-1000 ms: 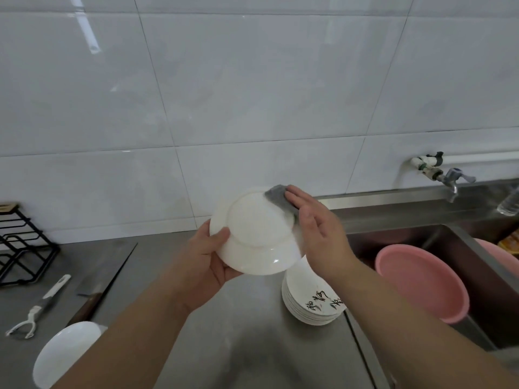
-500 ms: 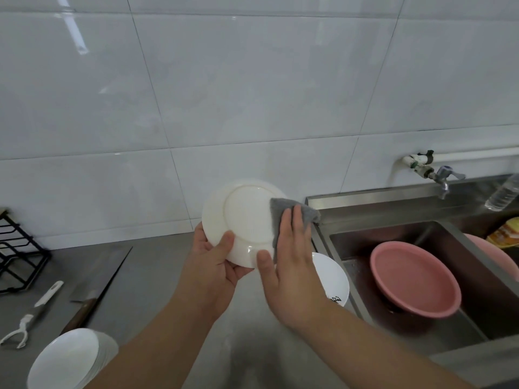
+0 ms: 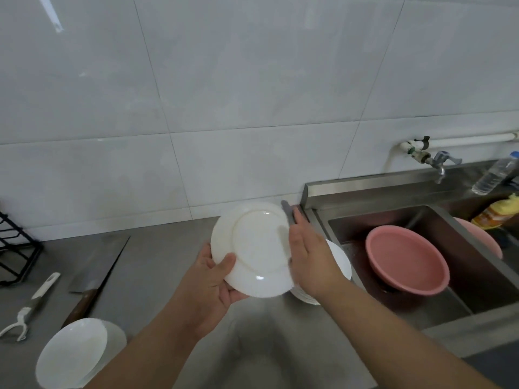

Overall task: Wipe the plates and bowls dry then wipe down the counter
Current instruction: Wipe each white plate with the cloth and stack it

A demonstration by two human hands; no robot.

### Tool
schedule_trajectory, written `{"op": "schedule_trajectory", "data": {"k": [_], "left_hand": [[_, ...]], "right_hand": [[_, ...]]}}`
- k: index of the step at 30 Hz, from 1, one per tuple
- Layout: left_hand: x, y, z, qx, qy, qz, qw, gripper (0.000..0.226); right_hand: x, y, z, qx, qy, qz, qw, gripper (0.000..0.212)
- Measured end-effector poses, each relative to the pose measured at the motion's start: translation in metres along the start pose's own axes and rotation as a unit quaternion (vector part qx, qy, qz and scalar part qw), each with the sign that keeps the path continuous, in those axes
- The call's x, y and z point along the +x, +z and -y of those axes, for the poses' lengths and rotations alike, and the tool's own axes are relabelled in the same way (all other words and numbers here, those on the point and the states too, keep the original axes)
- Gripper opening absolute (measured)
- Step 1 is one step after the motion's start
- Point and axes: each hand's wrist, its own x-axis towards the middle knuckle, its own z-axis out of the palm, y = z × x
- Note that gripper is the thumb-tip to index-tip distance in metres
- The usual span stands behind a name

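Note:
My left hand [image 3: 213,279] grips a white plate [image 3: 254,248] by its lower left rim, thumb on the underside, which faces me. My right hand [image 3: 307,262] presses a grey cloth [image 3: 288,211] against the plate's right edge with straight fingers; only the cloth's top end shows. A stack of white plates [image 3: 338,262] sits on the counter behind my right wrist. More white dishes [image 3: 73,352] stand at the lower left on the steel counter [image 3: 157,265].
A cleaver [image 3: 95,273] and a peeler [image 3: 31,307] lie on the left, beside a black wire rack [image 3: 16,251]. The sink [image 3: 421,290] on the right holds a pink basin [image 3: 407,262]; a tap [image 3: 438,161], a bottle [image 3: 494,175] and a yellow bag [image 3: 497,211] are behind.
My right hand with the cloth has slid from the plate's underside to its right edge. The plate has tilted and moved a little to the right.

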Motion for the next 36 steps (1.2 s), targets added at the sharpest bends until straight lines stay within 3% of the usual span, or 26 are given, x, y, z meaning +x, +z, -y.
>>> {"op": "schedule_trajectory", "data": {"k": [2, 8, 13, 16, 20, 24, 27, 30, 33, 36], "left_hand": [[-0.005, -0.016, 0.003, 0.039, -0.029, 0.019, 0.999, 0.051], [-0.008, -0.066, 0.029, 0.111, -0.118, -0.026, 0.986, 0.031], [-0.005, -0.095, 0.053, 0.224, -0.158, -0.078, 0.959, 0.025], [-0.005, -0.097, 0.070, 0.309, -0.168, -0.094, 0.931, 0.023], [-0.006, -0.097, 0.097, 0.425, -0.155, -0.088, 0.887, 0.014], [-0.007, -0.082, 0.115, 0.426, -0.151, -0.040, 0.891, 0.036], [-0.004, -0.062, 0.121, 0.459, -0.145, -0.026, 0.876, 0.062], [0.003, -0.044, 0.123, 0.468, -0.117, 0.003, 0.876, 0.054], [0.017, -0.025, 0.125, 0.421, -0.139, 0.024, 0.896, 0.032], [0.030, -0.009, 0.130, 0.491, -0.140, 0.060, 0.858, 0.032]], "right_hand": [[-0.004, -0.001, -0.005, 0.000, 0.067, -0.012, 0.998, 0.041], [-0.050, 0.018, -0.036, -0.125, 0.168, 0.074, 0.975, 0.051], [-0.084, 0.033, -0.069, -0.134, 0.260, 0.185, 0.938, 0.063], [-0.104, 0.039, -0.086, -0.130, 0.322, 0.209, 0.914, 0.067], [-0.126, 0.034, -0.099, -0.034, 0.415, 0.161, 0.895, 0.068], [-0.135, 0.022, -0.108, 0.016, 0.432, 0.083, 0.898, 0.065], [-0.137, 0.010, -0.114, 0.031, 0.392, 0.039, 0.918, 0.047], [-0.139, -0.005, -0.127, 0.075, 0.383, -0.019, 0.920, 0.022], [-0.133, -0.029, -0.138, 0.080, 0.369, -0.023, 0.926, 0.017], [-0.120, -0.052, -0.149, 0.032, 0.336, -0.023, 0.941, 0.017]]}}
